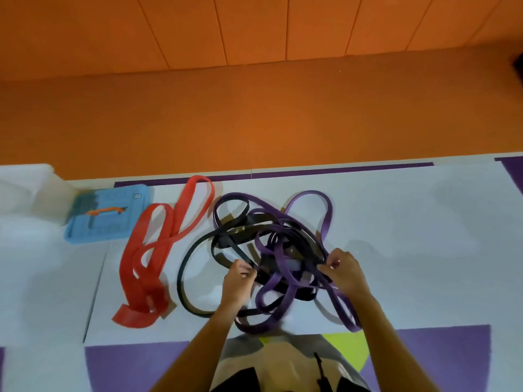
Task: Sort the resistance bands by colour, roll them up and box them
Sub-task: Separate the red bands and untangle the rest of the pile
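A tangle of black bands (195, 250) and purple bands (325, 216) lies on the white mat in front of me. My left hand (237, 281) pinches a black band at the tangle's near left side. At the near right side, my right hand (343, 271) grips purple strands. Red bands (158, 244) lie apart in their own heap to the left, touching neither hand.
A blue lid with an orange handle (109, 216) lies at the far left beside a clear plastic box (31, 190). The white mat (410, 236) has purple and green patches near me. Orange floor and an orange wall lie beyond it.
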### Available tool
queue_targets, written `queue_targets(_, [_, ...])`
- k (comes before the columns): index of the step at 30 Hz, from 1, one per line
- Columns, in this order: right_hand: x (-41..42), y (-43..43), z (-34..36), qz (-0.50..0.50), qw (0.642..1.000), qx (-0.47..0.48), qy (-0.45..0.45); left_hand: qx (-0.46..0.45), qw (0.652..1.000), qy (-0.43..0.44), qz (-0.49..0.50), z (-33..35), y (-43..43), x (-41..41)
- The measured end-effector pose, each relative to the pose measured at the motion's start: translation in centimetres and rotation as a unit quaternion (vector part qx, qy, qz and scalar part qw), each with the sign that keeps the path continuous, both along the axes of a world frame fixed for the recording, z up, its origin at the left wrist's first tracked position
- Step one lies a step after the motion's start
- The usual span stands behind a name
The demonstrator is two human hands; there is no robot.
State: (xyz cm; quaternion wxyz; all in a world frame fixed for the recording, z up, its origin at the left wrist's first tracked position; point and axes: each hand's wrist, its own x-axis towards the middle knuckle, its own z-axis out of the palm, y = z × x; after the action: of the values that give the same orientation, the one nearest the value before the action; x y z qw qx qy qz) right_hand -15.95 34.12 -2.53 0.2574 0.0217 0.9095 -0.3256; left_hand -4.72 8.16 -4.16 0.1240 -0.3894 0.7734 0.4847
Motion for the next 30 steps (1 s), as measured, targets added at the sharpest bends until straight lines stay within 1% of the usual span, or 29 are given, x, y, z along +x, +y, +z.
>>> queue_targets(3, [-1.9, -0.1, 1.0, -0.007, 1.0, 0.017, 0.011, 0.002, 0.999, -0.023, 0.025, 0.3, 0.3, 0.1])
queue_targets(5, [-2.4, -0.4, 1.6, -0.021, 0.999, -0.023, 0.018, 0.03, 0.999, -0.017, 0.037, 0.5, 0.5, 0.1])
queue_targets(7, [-2.4, -1.1, 2.2, -0.044, 0.993, -0.104, 0.026, 0.016, 0.999, -0.013, 0.027, 0.7, 0.6, -0.1])
queue_targets(9, [-2.4, -1.6, 3.1, -0.053, 0.975, -0.218, 0.017, -0.023, 0.999, 0.0, 0.028, 0.8, 0.6, -0.5])
queue_targets(11, [-2.7, -1.9, 4.3, -0.026, 0.949, -0.314, -0.008, -0.047, 0.997, 0.025, 0.054, 0.9, 0.2, -1.3])
queue_targets(13, [-3.1, -1.9, 5.4, 0.025, 0.93, -0.365, -0.032, -0.051, 0.994, 0.056, 0.08, 1.3, -0.3, -2.4])
queue_targets(16, [-3.0, -2.3, 6.0, 0.12, 0.932, -0.339, -0.043, -0.057, 0.987, 0.116, 0.092, 1.9, -0.5, -4.4])
queue_targets(18, [-2.4, -2.5, 5.9, 0.172, 0.932, -0.312, -0.065, -0.055, 0.985, 0.15, 0.059, 2.1, -0.1, -6.0])
queue_targets(19, [-2.0, -2.7, 5.8, 0.196, 0.93, -0.301, -0.077, -0.043, 0.987, 0.149, 0.028, 2.3, 0.1, -6.7])
queue_targets(20, [-1.7, -2.7, 5.6, 0.214, 0.928, -0.292, -0.087, -0.041, 0.991, 0.127, -0.014, 2.3, 0.3, -7.3])
queue_targets(21, [-1.5, -2.7, 5.4, 0.223, 0.927, -0.285, -0.096, -0.06, 0.992, 0.091, -0.069, 2.2, 0.5, -7.6])
queue_targets(23, [-1.1, -2.4, 4.8, 0.227, 0.929, -0.274, -0.104, -0.141, 0.977, 0.01, -0.162, 2.2, 0.9, -7.5])
queue_targets(24, [-1.1, -2.2, 4.5, 0.218, 0.93, -0.276, -0.107, -0.173, 0.969, -0.015, -0.173, 2.2, 1.1, -7.2])
queue_targets(26, [-1.0, -1.7, 3.5, 0.153, 0.939, -0.287, -0.114, -0.195, 0.971, -0.025, -0.132, 2.2, 1.4, -6.5])
queue_targets(28, [-1.3, -1.2, 2.1, 0.039, 0.955, -0.273, -0.109, -0.173, 0.982, -0.003, -0.072, 1.7, 1.6, -5.6])
queue_targets(30, [-1.7, -0.7, 1.0, -0.073, 0.962, -0.233, -0.123, -0.142, 0.988, 0.019, -0.066, 1.5, 1.6, -4.6])
